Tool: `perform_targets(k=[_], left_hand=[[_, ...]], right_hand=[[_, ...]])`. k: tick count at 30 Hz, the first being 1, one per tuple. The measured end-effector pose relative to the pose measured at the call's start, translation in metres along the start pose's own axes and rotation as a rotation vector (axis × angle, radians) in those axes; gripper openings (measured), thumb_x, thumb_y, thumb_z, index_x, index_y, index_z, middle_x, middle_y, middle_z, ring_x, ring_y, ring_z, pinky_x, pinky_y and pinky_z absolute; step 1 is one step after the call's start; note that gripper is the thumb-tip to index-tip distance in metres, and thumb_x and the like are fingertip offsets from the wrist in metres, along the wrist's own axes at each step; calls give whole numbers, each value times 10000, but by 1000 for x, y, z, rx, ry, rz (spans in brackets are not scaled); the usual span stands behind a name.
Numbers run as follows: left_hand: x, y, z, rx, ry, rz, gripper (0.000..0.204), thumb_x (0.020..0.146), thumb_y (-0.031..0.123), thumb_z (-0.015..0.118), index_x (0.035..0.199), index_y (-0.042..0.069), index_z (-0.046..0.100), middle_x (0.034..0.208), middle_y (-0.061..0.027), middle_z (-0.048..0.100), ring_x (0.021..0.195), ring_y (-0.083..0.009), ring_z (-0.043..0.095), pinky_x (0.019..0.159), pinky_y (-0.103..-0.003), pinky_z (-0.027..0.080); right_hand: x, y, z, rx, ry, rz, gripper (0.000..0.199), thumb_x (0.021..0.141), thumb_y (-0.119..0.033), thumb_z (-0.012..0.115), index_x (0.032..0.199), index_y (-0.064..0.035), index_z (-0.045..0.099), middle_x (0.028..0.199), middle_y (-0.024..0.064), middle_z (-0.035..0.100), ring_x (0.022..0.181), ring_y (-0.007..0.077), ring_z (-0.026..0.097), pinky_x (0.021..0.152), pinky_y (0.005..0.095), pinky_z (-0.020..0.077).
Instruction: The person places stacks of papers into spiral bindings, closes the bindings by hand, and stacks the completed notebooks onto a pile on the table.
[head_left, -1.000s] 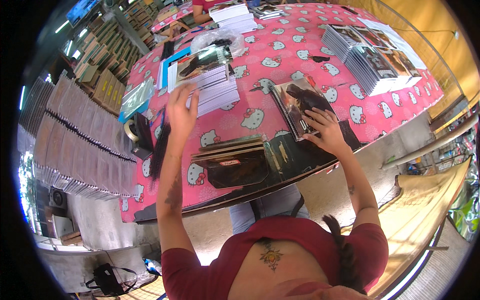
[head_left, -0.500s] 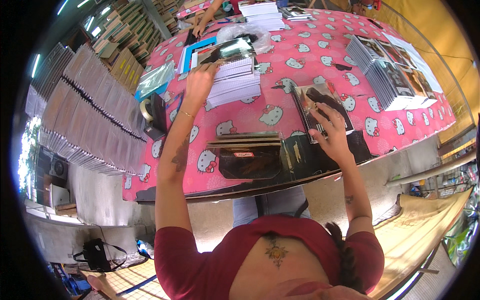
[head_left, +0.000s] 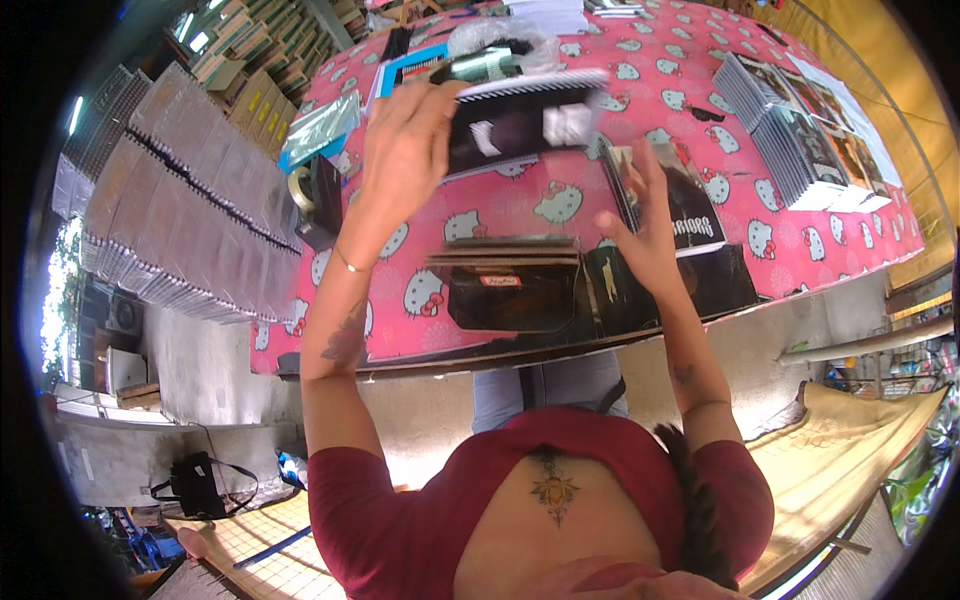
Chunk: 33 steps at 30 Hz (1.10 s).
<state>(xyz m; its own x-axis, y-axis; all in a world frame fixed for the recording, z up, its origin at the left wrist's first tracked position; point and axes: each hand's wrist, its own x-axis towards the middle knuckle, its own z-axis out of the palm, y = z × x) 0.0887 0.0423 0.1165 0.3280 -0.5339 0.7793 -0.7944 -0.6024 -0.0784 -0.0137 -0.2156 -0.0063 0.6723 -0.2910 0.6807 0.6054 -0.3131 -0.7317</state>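
Up above the middle of the table, the left hand (head_left: 405,150) lifts a dark spiral-bound notebook (head_left: 520,118), blurred with motion, its fingers curled round the book's left edge with the thumb on the cover; the book hangs in the air over the far half of the pink cloth (head_left: 520,200), clear of the surface. Just beside it the right hand (head_left: 645,235) is raised with its fingers spread and slightly bent, holding nothing, poised over a dark glossy cover (head_left: 680,200) that lies flat toward the right of the table. Near the front edge, between the two forearms, sits a low stack of dark notebooks (head_left: 505,285), and a black sheet (head_left: 650,290) lies next to it at the same edge. The cloth is bright pink with a repeated white cartoon cat print and covers the whole table. At the right edge stand fanned piles of printed booklets (head_left: 800,140); at the far edge lie a blue-framed tray (head_left: 400,70) and clear plastic wrapping (head_left: 490,40); at the left edge a roll of tape (head_left: 300,190). Left of the table run long rows of grey wrapped packs (head_left: 180,200), with cardboard boxes (head_left: 250,70) beyond, and bare concrete floor (head_left: 200,360) below
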Motion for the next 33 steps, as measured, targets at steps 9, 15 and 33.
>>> perform_targets(k=[9,15,33], left_hand=[[-24,57,-27,-255,-215,-22,251,895,-20,594,1133,13,666,856,-113,569,813,-301,565,771,-394,399],[-27,56,-42,-172,-315,-6,232,874,-13,610,1094,22,674,883,-100,616,846,-294,598,817,-408,409],[-256,-93,56,379,-206,-701,319,994,257,617,1168,-5,672,1155,-193,657,1105,-386,609,930,-450,497]], right_hand=[[-52,17,-4,382,-223,424,257,928,-21,741,1175,-15,669,1046,8,720,954,67,634,861,256,501],[-67,24,23,205,-300,403,211,920,-88,769,1111,-18,712,964,-2,740,869,83,662,787,254,518],[-32,31,-44,-528,-331,-263,702,868,-483,738,1405,-68,561,1445,157,539,1294,373,520,1099,478,375]])
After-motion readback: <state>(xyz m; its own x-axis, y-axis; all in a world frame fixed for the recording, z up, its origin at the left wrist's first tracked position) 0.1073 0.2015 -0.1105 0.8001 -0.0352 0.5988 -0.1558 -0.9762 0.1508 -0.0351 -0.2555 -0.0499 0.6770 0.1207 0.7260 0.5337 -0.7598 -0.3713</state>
